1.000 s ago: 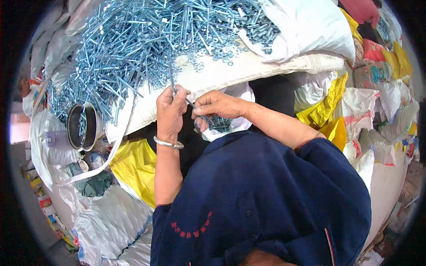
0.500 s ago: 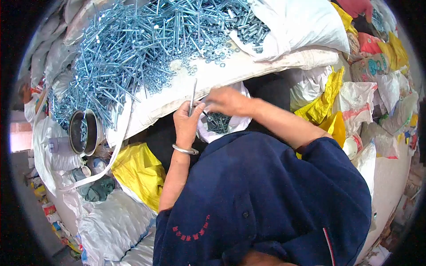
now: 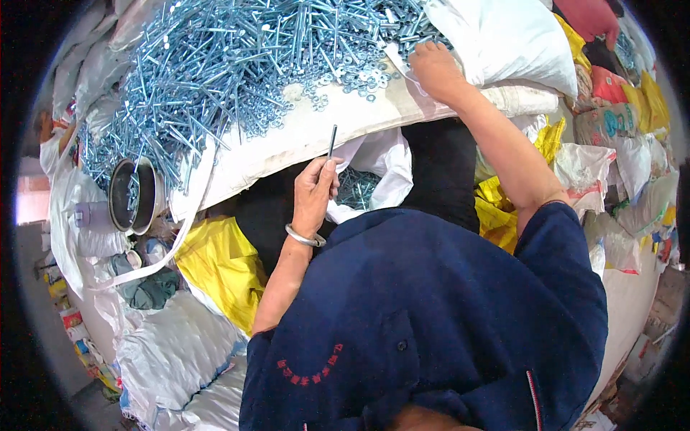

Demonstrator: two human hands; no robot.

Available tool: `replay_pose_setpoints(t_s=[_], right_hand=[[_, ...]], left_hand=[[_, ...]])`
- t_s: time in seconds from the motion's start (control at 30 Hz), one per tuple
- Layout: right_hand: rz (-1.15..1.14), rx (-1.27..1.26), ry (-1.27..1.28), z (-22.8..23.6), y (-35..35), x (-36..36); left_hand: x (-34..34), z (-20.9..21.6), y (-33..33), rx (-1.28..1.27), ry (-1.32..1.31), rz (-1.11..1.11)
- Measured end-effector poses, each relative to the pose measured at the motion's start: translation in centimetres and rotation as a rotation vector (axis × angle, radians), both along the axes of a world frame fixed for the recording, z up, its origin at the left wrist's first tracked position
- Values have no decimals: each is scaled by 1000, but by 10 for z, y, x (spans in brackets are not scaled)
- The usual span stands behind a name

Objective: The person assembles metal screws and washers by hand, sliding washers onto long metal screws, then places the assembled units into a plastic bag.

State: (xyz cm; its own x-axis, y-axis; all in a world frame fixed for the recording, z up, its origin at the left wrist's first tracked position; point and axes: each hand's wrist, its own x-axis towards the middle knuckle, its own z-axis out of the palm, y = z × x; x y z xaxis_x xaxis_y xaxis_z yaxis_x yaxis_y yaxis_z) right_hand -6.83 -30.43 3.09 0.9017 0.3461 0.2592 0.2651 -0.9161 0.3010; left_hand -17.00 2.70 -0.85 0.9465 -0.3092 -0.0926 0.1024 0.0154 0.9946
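Observation:
My left hand (image 3: pixel 315 190) is closed around a slim metal bolt (image 3: pixel 332 141), which stands nearly upright above the fingers. Just right of it, a white sack (image 3: pixel 394 167) lies open in my lap with metal pieces (image 3: pixel 357 188) inside. My right hand (image 3: pixel 436 70) reaches out to the short metal sleeves (image 3: pixel 430 32) beside a full white sack. Its fingers are curled down and pressed together; the fingertips are hidden, so what they grip cannot be made out. Small washers (image 3: pixel 361 77) lie left of that hand, at the front of a big heap of long bolts (image 3: pixel 215 72).
A pale padded surface (image 3: pixel 316 123) carries the heap. A metal pot (image 3: pixel 133 194) tilts at its left end. A full white sack (image 3: pixel 514 43) lies at its far right. Yellow sacks (image 3: pixel 223 262) and grey-white sacks (image 3: pixel 176 359) crowd both sides. Another person's sleeve (image 3: pixel 586 16) shows at upper right.
My right hand has left the left hand and moved up and right to the metal sleeves. My left hand has shifted slightly right and still holds the bolt.

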Motion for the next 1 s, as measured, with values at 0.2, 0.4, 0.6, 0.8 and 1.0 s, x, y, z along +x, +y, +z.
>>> replay_pose_setpoints(t_s=[0.2,0.4,0.6,0.8,1.0], right_hand=[[112,1746,650,20,59,-34],[176,1905,822,22,101,-71],[267,1684,717,31,112,-81],[285,1255,607,37,114,-82],[416,1085,478,40,144,-83]], left_hand=[[-4,18,-2,39,72,-77],[-5,35,-3,99,-43,-100],[-9,35,1,138,-175,-71],[-9,35,5,473,-452,18],[-6,16,5,438,-329,37]])
